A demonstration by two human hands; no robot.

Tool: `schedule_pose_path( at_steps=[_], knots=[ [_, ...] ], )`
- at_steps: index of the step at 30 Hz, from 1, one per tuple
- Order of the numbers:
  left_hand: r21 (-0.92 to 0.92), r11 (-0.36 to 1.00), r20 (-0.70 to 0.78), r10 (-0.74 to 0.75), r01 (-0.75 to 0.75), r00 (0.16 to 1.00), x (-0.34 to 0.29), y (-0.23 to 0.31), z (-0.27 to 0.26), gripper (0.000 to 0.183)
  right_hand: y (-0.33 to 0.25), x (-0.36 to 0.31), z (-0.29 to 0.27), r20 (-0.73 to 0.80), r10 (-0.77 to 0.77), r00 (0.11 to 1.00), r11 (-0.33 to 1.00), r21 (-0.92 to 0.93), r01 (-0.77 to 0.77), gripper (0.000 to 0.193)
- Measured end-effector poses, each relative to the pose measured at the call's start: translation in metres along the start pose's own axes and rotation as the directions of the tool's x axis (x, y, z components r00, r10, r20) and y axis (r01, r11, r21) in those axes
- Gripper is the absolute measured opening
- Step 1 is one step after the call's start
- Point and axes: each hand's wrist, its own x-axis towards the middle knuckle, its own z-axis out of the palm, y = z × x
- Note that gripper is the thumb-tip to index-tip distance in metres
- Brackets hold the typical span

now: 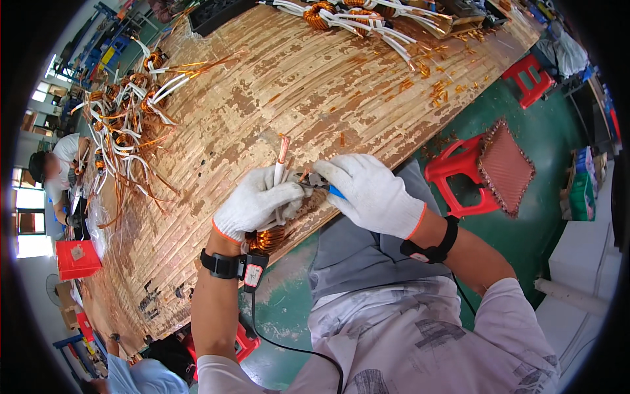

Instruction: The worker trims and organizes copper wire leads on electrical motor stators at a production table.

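Note:
My left hand point(248, 205), in a white knit glove, is closed on the white-sleeved copper lead point(281, 169) of a toroidal coil; its bare copper end points away from me. Under that hand, near the table edge, sits the copper winding of the coil point(266, 240), partly hidden by the wrist. My right hand point(375, 196), gloved too, is shut on a pair of blue-handled pliers point(336, 192). The plier jaws meet a copper wire end beside the left fingertips. Exactly how they grip it is too small to tell.
A pile of coils point(121, 131) with white leads covers the table's left. More coils point(319, 14) and copper scraps point(438, 92) lie at the far side. On the right stand red stools point(462, 174). Beyond the left edge is a person point(65, 157); another point(144, 375) is lower left.

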Motion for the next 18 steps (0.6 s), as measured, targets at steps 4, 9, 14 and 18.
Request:
schedule_pose_path(
  at_steps=[4,9,14,18],
  knots=[
    [0.012,1.0,-0.022,-0.02,0.02,1.0,0.0,0.001,0.003,0.022,-0.001,-0.004,0.002,-0.017,0.008,1.0,1.0,-0.009,-0.008,0.049],
    [0.061,0.997,-0.067,-0.038,0.042,0.997,0.002,0.002,0.009,0.019,-0.005,-0.006,-0.006,0.071,0.094,0.993,0.995,-0.024,-0.093,0.045],
    [0.211,0.973,-0.244,-0.046,0.099,0.969,0.005,0.008,0.033,0.023,0.0,-0.001,-0.02,0.693,0.144,0.707,0.433,0.598,-0.675,0.043],
    [0.514,0.847,-0.363,0.073,0.134,0.929,0.008,-0.001,0.037,0.026,-0.023,-0.023,-0.003,0.303,0.384,0.872,0.585,0.651,-0.483,0.04]
  ],
)
